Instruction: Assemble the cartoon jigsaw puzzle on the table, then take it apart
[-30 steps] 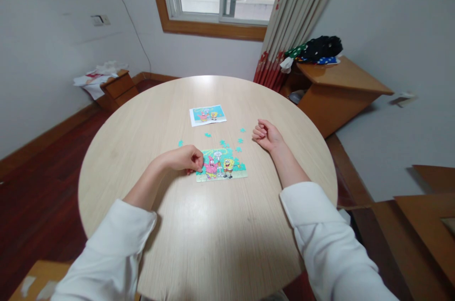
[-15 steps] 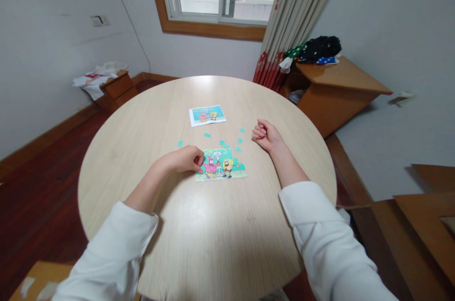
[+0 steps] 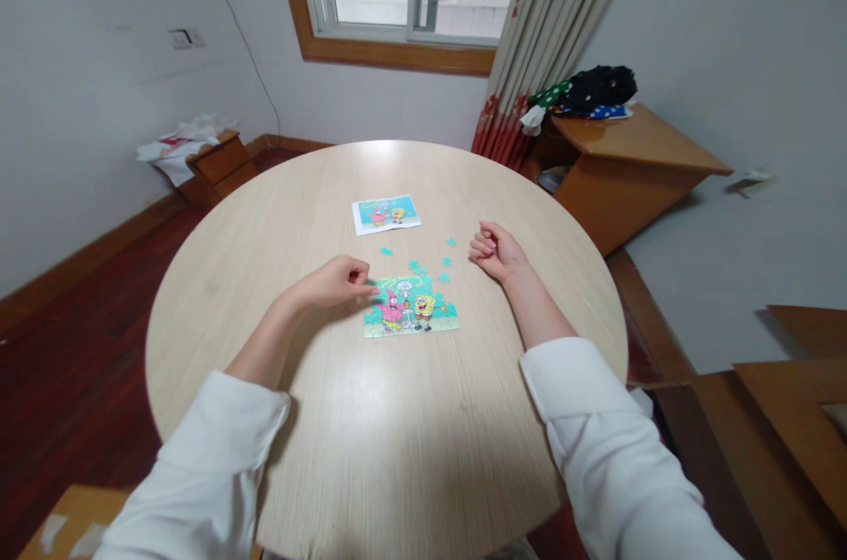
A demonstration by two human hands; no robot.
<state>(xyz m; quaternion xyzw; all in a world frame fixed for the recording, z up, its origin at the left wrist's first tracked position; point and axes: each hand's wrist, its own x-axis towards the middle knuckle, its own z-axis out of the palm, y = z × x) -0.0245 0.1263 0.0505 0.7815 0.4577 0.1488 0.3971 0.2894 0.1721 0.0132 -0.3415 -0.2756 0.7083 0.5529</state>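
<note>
A jigsaw puzzle (image 3: 405, 306) with a pink starfish, a grey squid and a yellow sponge lies flat on the table, its upper and right edges uneven. My left hand (image 3: 339, 280) is at its upper left corner, thumb and finger closed together and touching the edge; whether a piece is between them is hidden. Loose turquoise puzzle pieces (image 3: 444, 277) lie above and to the right of the puzzle, another piece (image 3: 386, 251) farther back. My right hand (image 3: 498, 252) rests on the table right of these pieces, fingers curled in, with nothing visible in it.
Behind the pieces lies a printed picture sheet (image 3: 387, 214) with the same characters. All this is on a round light wooden table (image 3: 397, 436). A wooden cabinet (image 3: 635, 145) with cloths on top stands beyond the right edge, near a curtain (image 3: 543, 40).
My left hand has moved slightly up and left along the puzzle's left edge, baring more of that edge. It now covers the spot where a loose piece lay. My right hand stays put.
</note>
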